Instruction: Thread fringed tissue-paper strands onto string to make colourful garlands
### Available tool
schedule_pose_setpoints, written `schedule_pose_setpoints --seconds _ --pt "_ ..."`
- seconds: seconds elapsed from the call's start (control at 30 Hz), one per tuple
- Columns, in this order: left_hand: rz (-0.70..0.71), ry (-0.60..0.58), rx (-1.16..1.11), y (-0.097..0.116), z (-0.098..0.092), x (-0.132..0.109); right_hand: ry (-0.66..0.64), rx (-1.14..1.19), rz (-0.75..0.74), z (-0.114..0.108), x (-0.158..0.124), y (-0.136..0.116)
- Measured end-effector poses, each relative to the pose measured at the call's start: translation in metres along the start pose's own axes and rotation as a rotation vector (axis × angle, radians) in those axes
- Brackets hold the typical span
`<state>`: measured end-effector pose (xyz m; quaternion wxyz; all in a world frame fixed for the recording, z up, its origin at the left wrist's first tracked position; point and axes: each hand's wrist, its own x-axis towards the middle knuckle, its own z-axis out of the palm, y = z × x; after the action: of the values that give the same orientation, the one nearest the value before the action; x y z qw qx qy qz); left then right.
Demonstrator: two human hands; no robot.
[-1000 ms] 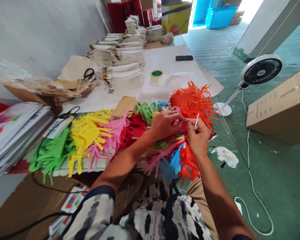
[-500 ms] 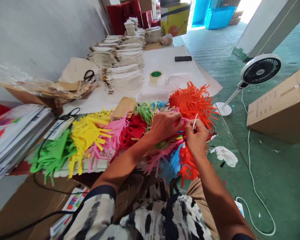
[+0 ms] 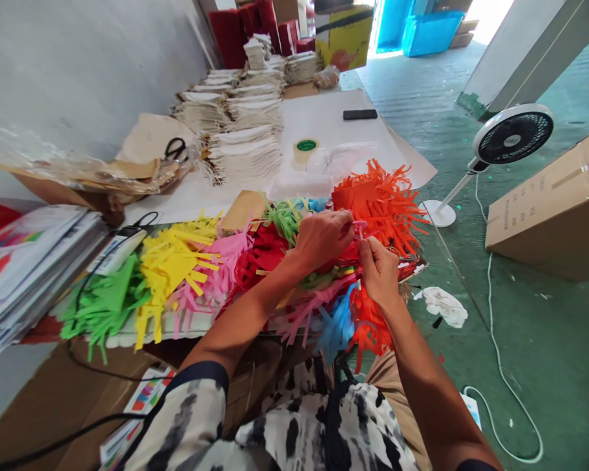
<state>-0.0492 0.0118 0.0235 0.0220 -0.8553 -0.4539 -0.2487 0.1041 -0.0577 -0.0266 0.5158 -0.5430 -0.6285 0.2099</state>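
Under the left hand (image 3: 324,239): bright fringed paper (image 3: 191,275)
Right hand (image 3: 379,271): close by, both pinching a thin pink strip (image 3: 359,229)
Past the heap: cream paper stacks (image 3: 240,154)

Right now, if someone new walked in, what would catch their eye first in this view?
The bright fringed paper on the table would, with yellow and green bunches to the left and an orange bunch to the right. Between them, the left hand and right hand meet at a small pink piece.

Orange paper fringe (image 3: 380,209), yellow paper fringe (image 3: 174,268), black-blotched white shirt (image 3: 294,435), apparently tie-dye.
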Motion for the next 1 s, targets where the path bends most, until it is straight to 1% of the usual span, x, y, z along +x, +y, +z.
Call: schedule_pose_setpoints --seconds 0.13,0.2,0.27,0.3,0.43,0.5,0.6,0.7,0.8,0.93,1.0 --pt "0.054 0.015 0.018 0.002 0.0 -0.006 0.02 0.002 0.032 0.001 0.001 0.001" --pt "0.091 0.004 -0.028 0.003 -0.003 -0.009 0.027 0.005 0.046 0.001 0.001 0.002" --pt "0.109 -0.016 -0.158 0.003 -0.007 -0.012 0.029 0.012 0.052 0.001 0.001 0.002" --pt "0.093 -0.028 -0.254 0.002 -0.009 -0.012 0.031 0.015 0.051 0.001 0.001 0.002" --pt "-0.069 -0.086 -0.666 -0.005 -0.008 -0.007 0.036 0.016 0.037 0.0 0.0 0.001" --pt "-0.107 -0.109 -0.796 -0.008 -0.004 -0.002 0.037 0.01 0.028 0.001 -0.001 0.001" --pt "-0.114 -0.106 -0.904 -0.008 0.002 0.003 0.032 0.0 0.021 0.001 -0.001 0.001" --pt "-0.101 -0.061 -0.931 -0.004 0.005 0.002 0.041 0.001 0.019 0.0 -0.002 0.0" --pt "-0.113 -0.033 -0.89 0.001 0.005 0.0 0.074 0.053 0.044 -0.001 -0.002 -0.002" --pt "-0.112 -0.029 -0.688 0.01 -0.001 -0.002 0.123 0.173 0.114 -0.001 -0.003 -0.003" --pt "-0.106 -0.034 -0.577 0.014 -0.003 -0.004 0.189 0.193 0.122 -0.001 -0.003 0.0"
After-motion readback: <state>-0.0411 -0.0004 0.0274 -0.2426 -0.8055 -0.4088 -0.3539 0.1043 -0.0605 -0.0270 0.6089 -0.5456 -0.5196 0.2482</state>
